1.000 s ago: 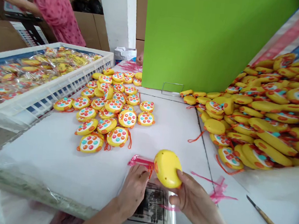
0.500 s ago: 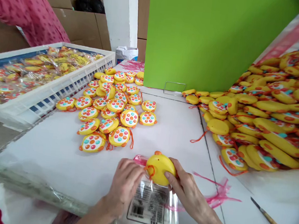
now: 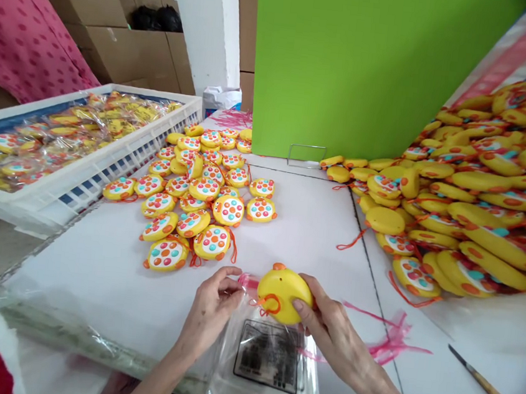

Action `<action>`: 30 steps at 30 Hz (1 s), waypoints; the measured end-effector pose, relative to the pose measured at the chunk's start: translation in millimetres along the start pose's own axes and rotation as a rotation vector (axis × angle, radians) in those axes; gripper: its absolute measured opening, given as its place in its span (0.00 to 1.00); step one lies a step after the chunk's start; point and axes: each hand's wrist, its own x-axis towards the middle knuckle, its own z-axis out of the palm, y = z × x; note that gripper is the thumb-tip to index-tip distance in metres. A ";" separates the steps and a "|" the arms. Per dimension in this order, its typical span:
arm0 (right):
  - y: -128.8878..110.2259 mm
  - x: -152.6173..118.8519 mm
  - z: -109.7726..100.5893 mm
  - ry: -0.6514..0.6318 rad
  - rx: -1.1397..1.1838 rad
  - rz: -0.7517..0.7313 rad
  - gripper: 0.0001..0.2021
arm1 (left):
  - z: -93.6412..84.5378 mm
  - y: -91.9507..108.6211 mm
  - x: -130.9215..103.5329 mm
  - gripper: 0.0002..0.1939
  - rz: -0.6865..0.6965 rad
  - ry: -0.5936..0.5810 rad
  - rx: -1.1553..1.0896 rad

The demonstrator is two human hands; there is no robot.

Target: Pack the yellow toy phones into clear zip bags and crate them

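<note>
My right hand (image 3: pixel 332 320) is closed around the edge of a yellow animal-shaped toy (image 3: pixel 284 287), its plain back facing up, with an orange cord loop (image 3: pixel 270 303) hanging from it. The toy is held over the top end of a stack of clear plastic bags (image 3: pixel 225 375) that carry a black printed panel (image 3: pixel 268 357). At the bags' upper left corner, beside a pink plastic strip (image 3: pixel 248 281), is my left hand (image 3: pixel 214 305). Its fingers are bent, thumb and index apart, the tips by the strip and bag edge.
Several similar toys with coloured dots (image 3: pixel 205 188) lie mid-table. A large pile of them (image 3: pixel 479 201) rises at right. A white crate (image 3: pixel 23 197) at left holds bagged toys. A knife (image 3: pixel 489 390), pink ties (image 3: pixel 391 339) and a green board (image 3: pixel 351 68) are also here.
My left hand has let go of the orange cord and moved slightly left to the bag's corner. The right hand still holds the toy in about the same place. The view has shifted slightly.
</note>
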 end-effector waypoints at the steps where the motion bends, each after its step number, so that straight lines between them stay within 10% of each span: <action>1: -0.4 -0.3 -0.2 0.000 0.001 -0.005 0.22 | 0.5 -1.3 0.5 0.15 -0.002 -0.004 -0.024; 20: -0.2 3.4 1.8 -0.104 -0.026 -0.049 0.21 | -4.0 8.2 -3.7 0.07 0.300 0.153 0.430; 30: -17.1 20.2 -11.3 -0.264 -0.212 -0.137 0.22 | 15.1 6.1 1.7 0.10 0.055 -0.060 -0.021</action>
